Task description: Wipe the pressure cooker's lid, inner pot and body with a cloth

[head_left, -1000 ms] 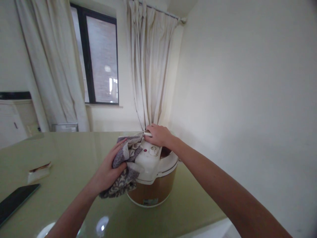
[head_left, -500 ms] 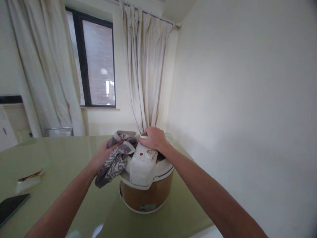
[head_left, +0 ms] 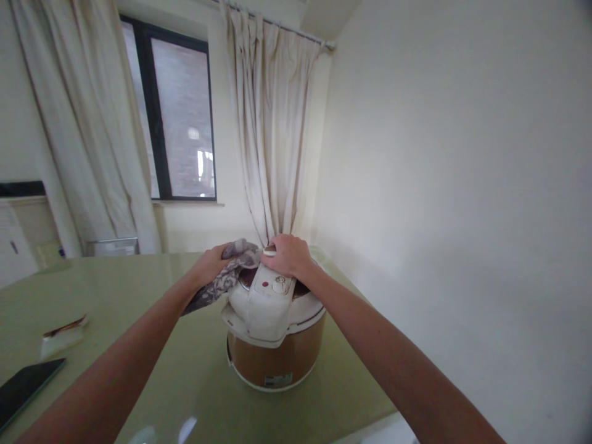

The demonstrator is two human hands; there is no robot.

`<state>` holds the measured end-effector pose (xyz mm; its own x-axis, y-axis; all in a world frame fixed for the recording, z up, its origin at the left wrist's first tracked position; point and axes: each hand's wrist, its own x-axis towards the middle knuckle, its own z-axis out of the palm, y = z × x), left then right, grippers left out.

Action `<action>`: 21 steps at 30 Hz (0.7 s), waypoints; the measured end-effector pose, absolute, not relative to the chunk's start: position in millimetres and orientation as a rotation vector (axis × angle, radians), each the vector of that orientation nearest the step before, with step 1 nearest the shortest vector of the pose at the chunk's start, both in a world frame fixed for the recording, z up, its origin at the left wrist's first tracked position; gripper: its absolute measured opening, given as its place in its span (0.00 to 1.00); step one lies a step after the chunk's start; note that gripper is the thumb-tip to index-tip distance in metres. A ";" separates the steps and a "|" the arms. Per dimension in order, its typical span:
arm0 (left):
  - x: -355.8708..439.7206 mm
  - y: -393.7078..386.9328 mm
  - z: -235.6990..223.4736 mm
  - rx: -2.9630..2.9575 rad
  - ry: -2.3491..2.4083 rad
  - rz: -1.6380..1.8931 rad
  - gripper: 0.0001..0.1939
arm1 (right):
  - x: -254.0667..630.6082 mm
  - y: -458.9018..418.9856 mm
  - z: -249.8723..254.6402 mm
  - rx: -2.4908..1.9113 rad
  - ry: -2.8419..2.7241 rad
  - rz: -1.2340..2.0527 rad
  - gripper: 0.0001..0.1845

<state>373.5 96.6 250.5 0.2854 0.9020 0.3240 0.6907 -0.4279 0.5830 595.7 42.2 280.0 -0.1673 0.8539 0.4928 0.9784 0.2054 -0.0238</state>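
A round appliance that looks like a rice cooker (head_left: 276,354), with a brown body and a white lid, stands on the green table (head_left: 185,394). My left hand (head_left: 209,266) grips a grey patterned cloth (head_left: 226,277) at the left side of the lid. Part of the cloth lies against the far left of the lid, and some hangs below my hand. My right hand (head_left: 289,254) is closed around the handle (head_left: 269,251) on top of the lid. Between my hands, a red light and a small knob show on the white panel (head_left: 271,296).
A dark flat device, perhaps a phone or tablet (head_left: 28,385), lies at the table's left edge, with a small pale packet (head_left: 63,336) beyond it. A white wall (head_left: 439,216) rises close on the right. Curtains (head_left: 277,123) hang behind the table.
My left hand has moved the cloth away from me and slightly right, toward the back of the lid. More of the lid's left front shows. My right hand stays on the handle.
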 end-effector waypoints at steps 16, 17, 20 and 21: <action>430.4 131.9 275.6 2.592 1.426 0.444 0.23 | 602.2 42.3 276.3 -1.599 -2.114 -0.354 0.22; 435.7 139.7 278.2 2.592 1.375 0.440 0.22 | 602.3 41.5 276.2 -1.588 -2.103 -0.351 0.25; 447.0 155.3 281.5 2.565 1.271 0.428 0.19 | 603.4 40.0 276.0 -1.548 -2.097 -0.340 0.30; 448.6 158.8 281.1 2.547 1.272 0.430 0.19 | 603.8 39.7 276.1 -1.538 -2.104 -0.338 0.30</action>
